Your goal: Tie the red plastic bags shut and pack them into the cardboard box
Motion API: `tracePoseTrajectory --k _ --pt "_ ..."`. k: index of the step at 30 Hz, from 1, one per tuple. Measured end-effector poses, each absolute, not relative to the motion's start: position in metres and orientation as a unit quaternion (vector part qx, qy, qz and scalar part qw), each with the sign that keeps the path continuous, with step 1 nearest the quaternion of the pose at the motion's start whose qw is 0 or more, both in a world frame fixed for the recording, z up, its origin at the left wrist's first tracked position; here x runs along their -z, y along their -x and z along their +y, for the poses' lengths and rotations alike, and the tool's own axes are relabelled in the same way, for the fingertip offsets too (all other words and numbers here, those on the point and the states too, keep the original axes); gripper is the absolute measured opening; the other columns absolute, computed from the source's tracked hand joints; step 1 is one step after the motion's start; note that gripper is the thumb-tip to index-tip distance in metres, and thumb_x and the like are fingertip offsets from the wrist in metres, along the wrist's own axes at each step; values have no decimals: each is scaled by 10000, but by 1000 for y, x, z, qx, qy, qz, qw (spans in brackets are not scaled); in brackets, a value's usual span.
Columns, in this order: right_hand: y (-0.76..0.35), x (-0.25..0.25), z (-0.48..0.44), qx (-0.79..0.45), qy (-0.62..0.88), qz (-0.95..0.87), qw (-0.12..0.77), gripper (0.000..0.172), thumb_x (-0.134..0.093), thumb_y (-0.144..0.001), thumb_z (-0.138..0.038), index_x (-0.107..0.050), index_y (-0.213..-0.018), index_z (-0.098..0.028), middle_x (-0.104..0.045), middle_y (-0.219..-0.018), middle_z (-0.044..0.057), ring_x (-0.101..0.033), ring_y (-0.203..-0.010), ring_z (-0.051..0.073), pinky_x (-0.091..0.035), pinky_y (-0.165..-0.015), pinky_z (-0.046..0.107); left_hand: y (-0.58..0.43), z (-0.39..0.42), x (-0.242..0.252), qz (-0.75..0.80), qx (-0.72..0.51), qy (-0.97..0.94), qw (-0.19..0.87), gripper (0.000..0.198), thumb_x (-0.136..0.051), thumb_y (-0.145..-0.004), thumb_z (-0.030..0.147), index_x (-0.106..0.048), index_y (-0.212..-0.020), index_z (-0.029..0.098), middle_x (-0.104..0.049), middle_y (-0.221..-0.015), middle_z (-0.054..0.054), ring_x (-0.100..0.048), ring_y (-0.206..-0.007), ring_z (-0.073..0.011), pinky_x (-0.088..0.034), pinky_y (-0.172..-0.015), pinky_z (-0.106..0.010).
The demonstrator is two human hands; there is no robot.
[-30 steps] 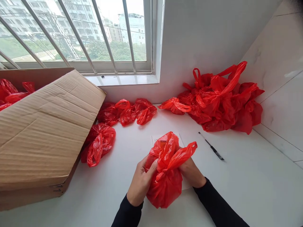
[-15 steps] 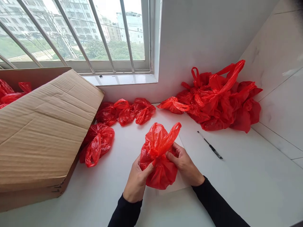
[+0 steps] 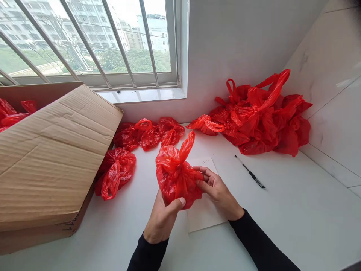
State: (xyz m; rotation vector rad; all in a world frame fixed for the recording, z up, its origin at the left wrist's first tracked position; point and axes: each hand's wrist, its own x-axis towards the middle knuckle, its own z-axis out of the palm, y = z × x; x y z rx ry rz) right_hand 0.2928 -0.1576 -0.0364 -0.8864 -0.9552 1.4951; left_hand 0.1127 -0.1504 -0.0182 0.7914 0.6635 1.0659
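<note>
Between my two hands is a knotted red plastic bag [image 3: 179, 171], its tied handle loop sticking up; what it contains is hidden. My left hand [image 3: 163, 216] supports it from below left, thumb lying across its front. On the right side, my right hand [image 3: 216, 190] pinches the bag's edge between thumb and fingers. Partly under the bag and my right hand, a white sheet of paper [image 3: 203, 218] lies on the table, with small marks near its top edge. A black-and-clear pen [image 3: 250, 172] rests to the right of the paper.
An open cardboard box [image 3: 53, 150] with red bags inside stands at left. Beside it lies another tied red bag [image 3: 118, 169]. Several small red bags [image 3: 149, 133] line the wall under the barred window [image 3: 113, 41]. A large heap of red bags [image 3: 262, 116] fills the back right corner.
The held bag has shifted left and slightly up, turning a little, and more of the paper shows. My right hand now grips only its right edge.
</note>
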Motion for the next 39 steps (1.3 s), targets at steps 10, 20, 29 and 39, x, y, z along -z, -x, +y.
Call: tracePoseTrajectory --k 10,20,29,39 --pt "-295 24 -165 -620 357 -465 521 557 -598 -978 -532 -424 -1464 -323 -634 -1095 36 -594 -854 164 -521 -813 330 -112 -145 26 351 -464 -425 693 330 -789 -822 333 -664 -1071 156 -744 -1018 -112 -706 -1005 -303 -582 -832 -398" --pt "-292 26 -162 -564 387 -474 555 254 -665 -955 -348 -613 -1184 -252 -682 -1150 41 -633 -1054 224 -506 -917 346 -116 -150 14 370 -490 -375 695 565 -802 -779 341 -624 -1293 188 -706 -1230 -127 -668 -1113 -313 -565 -894 -387" --pt "-289 26 -164 -585 391 -440 558 239 -594 -996 -451 -570 -1155 -274 -663 -981 4 -606 -874 181 -481 -834 304 -115 -147 18 403 -466 -379 690 430 -855 -731 342 -712 -1094 161 -762 -1016 -90 -700 -954 -251 -539 -933 -379" --pt "-291 28 -165 -534 418 -494 544 243 -690 -923 -448 -675 -1039 -235 -691 -1071 57 -640 -988 242 -508 -923 373 -113 -144 31 435 -479 -408 645 347 -876 -669 343 -700 -904 159 -717 -830 -43 -632 -742 -202 -505 -679 -306"
